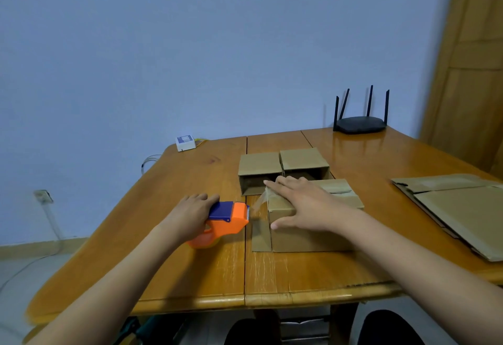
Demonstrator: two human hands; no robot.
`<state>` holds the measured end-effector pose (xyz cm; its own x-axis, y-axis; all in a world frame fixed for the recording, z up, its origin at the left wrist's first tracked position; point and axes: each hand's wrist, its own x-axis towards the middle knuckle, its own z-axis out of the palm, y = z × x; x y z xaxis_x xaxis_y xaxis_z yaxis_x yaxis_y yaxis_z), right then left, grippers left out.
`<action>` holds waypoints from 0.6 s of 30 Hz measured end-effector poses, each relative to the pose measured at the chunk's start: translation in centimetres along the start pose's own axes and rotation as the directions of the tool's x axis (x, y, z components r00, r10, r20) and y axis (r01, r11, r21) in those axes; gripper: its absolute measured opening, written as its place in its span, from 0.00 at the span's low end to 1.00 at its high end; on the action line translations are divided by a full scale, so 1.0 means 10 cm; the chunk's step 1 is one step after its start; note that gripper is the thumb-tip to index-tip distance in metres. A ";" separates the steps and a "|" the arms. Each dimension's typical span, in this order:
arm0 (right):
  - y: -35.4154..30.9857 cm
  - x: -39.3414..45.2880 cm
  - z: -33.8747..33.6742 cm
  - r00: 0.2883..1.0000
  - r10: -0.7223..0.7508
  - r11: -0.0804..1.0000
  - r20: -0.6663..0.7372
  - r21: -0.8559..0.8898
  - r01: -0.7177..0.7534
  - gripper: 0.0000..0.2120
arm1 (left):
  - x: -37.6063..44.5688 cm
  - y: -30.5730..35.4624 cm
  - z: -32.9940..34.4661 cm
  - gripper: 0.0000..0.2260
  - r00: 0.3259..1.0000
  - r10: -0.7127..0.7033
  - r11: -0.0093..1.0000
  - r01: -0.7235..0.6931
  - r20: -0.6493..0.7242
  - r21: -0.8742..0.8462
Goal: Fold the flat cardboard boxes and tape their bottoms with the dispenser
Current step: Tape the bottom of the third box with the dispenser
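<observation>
Landmark: the box being taped (307,224), standing on the worktop (190,268) near its front edge, bottom side up; every place below is given relative to it.

Right grip: the right hand (302,205) lies flat on top of the box, fingers spread and straight, pressing down over the closed flaps. Judged reason: it keeps the flaps shut and pins the box so that the pull of the tape cannot drag it.

Left grip: the left hand (190,214) is curled round the handle of the tape dispenser (223,222), just left of the box and low by the worktop.

Tape: a clear strip (260,199) runs from the dispenser's mouth up to the box's top left edge, under the right fingertips. It looks taut and not yet cut, so the strip seems to be in the tearing-off stage; how far it runs down the side I cannot tell.

Finished boxes: two folded boxes (283,170) lie side by side just behind the box, open ends facing the person, probably parked there out of the way.

Flat stock: a pile of flat cardboard (457,208) lies well to the right of the box, within reach for later.

Other: a black router (359,124) and a small white adapter (185,142) sit far behind the box, at the worktop's back edge.
</observation>
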<state>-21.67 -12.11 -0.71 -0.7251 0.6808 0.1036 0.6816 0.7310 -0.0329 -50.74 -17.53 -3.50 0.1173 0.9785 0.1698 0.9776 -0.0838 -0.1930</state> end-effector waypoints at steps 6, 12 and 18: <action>0.03 0.04 0.08 0.999 -0.045 0.998 -0.009 0.035 0.045 0.42 | 0.02 0.13 -0.01 0.21 0.999 0.031 0.997 -0.031 -0.006 0.066; 0.03 0.07 0.07 0.999 0.006 1.000 0.051 -0.009 -0.005 0.39 | 0.09 0.24 -0.01 0.22 0.999 0.054 0.992 -0.054 0.002 0.114; 0.01 0.08 0.04 0.994 0.017 1.000 0.111 -0.016 -0.016 0.36 | 0.13 0.28 -0.03 0.22 0.998 0.060 0.987 -0.061 0.008 0.146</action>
<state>-22.21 -11.44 -1.01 -0.7197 0.6942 -0.0082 0.6942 0.7195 -0.0187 -47.80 -16.58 -3.57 0.1744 0.9732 0.1497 0.9328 -0.1146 -0.3416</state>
